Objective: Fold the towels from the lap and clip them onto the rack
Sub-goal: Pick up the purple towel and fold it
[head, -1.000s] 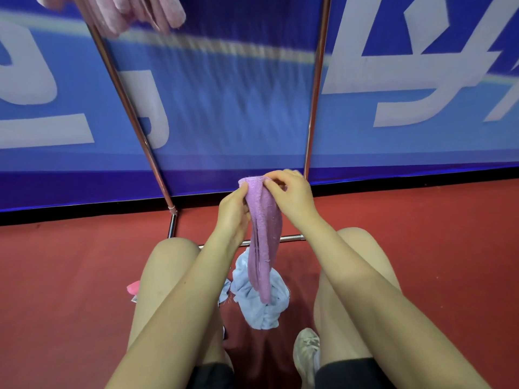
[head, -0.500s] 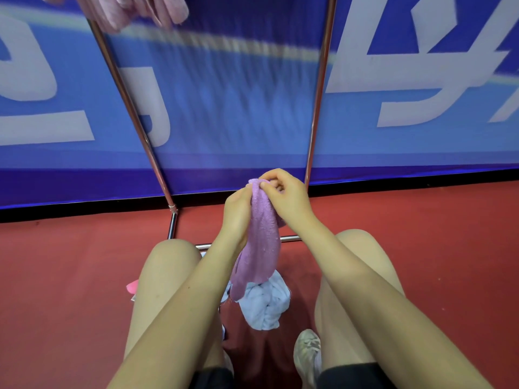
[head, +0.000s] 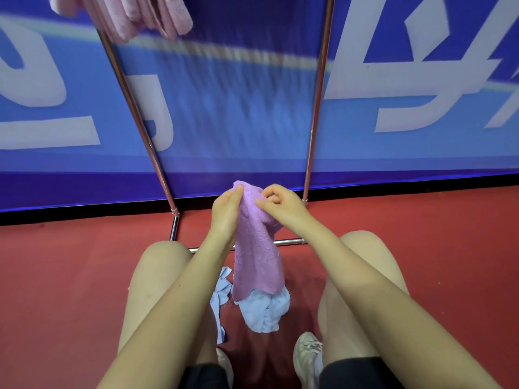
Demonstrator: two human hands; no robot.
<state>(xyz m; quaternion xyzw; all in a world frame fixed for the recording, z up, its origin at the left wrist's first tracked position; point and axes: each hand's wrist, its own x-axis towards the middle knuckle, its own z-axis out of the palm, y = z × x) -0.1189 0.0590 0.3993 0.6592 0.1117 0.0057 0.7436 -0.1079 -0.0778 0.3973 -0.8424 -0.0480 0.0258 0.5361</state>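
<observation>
My left hand (head: 226,217) and right hand (head: 280,204) each pinch the top edge of the purple towel (head: 257,256), which hangs limp between my knees before the rack (head: 316,113); soft and light, it is best gripped at its corners.

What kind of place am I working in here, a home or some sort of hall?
Likely an indoor sports hall or event venue, not a home. The red floor looks like sports flooring, and a long blue banner barrier with large white lettering runs along it. A metal rack stands in front of the barrier.
</observation>
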